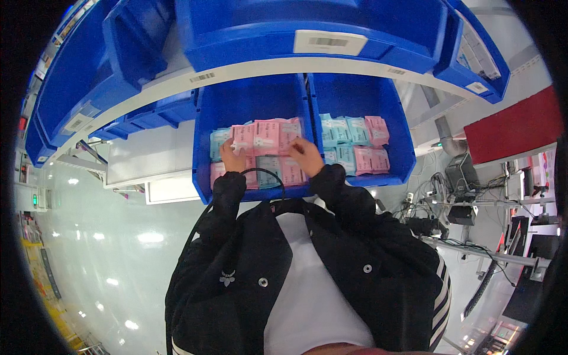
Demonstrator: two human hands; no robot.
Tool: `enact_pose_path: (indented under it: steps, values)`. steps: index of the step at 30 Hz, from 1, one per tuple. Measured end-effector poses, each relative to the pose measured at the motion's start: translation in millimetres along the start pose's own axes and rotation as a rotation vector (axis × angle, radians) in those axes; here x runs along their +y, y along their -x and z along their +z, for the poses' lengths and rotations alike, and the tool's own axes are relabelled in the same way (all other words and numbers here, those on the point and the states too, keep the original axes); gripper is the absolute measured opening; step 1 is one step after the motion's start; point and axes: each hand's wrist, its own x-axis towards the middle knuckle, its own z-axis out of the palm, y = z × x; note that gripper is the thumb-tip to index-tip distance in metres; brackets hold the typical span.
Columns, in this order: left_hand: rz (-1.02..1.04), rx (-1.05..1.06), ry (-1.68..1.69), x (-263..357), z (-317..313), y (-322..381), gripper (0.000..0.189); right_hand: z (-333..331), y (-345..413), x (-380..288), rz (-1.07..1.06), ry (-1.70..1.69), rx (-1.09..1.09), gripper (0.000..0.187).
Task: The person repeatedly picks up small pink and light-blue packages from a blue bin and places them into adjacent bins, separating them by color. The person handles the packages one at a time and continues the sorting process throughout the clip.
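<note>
A blue plastic bin stands before me with pink and light-blue soft packets in rows. Across the upper row lie several pink packets side by side. My left hand is at the row's left end, its fingers and thumb around the lower corner of the end packet. At the right end is my right hand, slightly blurred, with curled fingers against or just over a pink packet; its grip is unclear. Below, a light-blue packet lies among pink ones near the bin's front wall.
A second blue bin with blue and pink packets adjoins on the right. Overhead runs a white shelf edge with labelled blue bins. A black cable loops before the bin. Tangled cables and metal rails are at right.
</note>
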Motion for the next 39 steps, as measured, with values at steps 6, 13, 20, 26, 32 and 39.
enact_pose_path:
  steps: [6, 13, 20, 26, 32, 39]
  values:
    - [0.039, -0.029, 0.196, 119.8, 41.0, -7.7, 0.028, -109.0, -5.0, 45.4, 0.159, 0.089, 0.228, 0.028]
    - [0.167, -0.512, 0.288, 217.0, 116.6, 25.8, 0.014, -193.0, -11.6, 169.0, 0.314, 0.414, 0.166, 0.027]
    - [0.104, -0.875, 0.078, 220.8, 190.2, 86.0, 0.017, -177.6, -46.8, 222.9, 0.485, 0.608, -0.080, 0.044]
    - [-0.011, -0.817, 0.003, 192.6, 196.1, 123.7, 0.019, -149.1, -50.6, 231.0, 0.388, 0.637, -0.028, 0.040]
    - [-0.249, -0.818, -0.012, 167.8, 203.0, 142.0, 0.022, -157.1, -25.1, 230.1, 0.344, 0.600, -0.074, 0.033]
    - [-0.422, -0.737, -0.157, 151.7, 235.1, 154.1, 0.029, -192.1, 31.8, 198.6, 0.368, 0.498, -0.062, 0.032]
